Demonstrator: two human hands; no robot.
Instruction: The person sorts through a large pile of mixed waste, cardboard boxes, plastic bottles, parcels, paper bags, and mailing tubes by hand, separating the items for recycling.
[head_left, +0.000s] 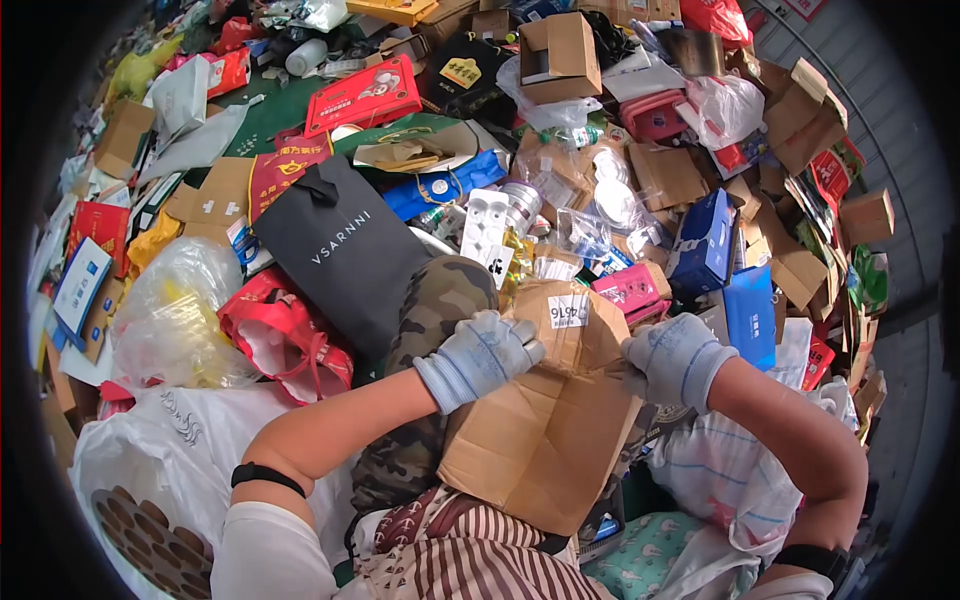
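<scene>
A creased brown cardboard box (540,440), partly flattened, lies across my lap, with a white printed label (568,311) on its upper panel. My left hand (482,358), in a pale grey work glove, grips the box's left edge with curled fingers. On the opposite edge, my right hand (677,362) in a matching glove is closed on the cardboard. The fingertips of the right hand are partly hidden. Just beyond the box sit a pink box (627,291) and a white molded tray (484,225). A black VSARNNI paper bag (340,255) leans beside my camouflage-clad knee (445,300).
A heap of mixed packaging rises ahead, with a red flat box (363,95), an open carton (559,58) and a blue box (702,240). At lower left stands a white sack (200,430) with cardboard tubes (150,535). A corrugated wall (890,120) borders the right.
</scene>
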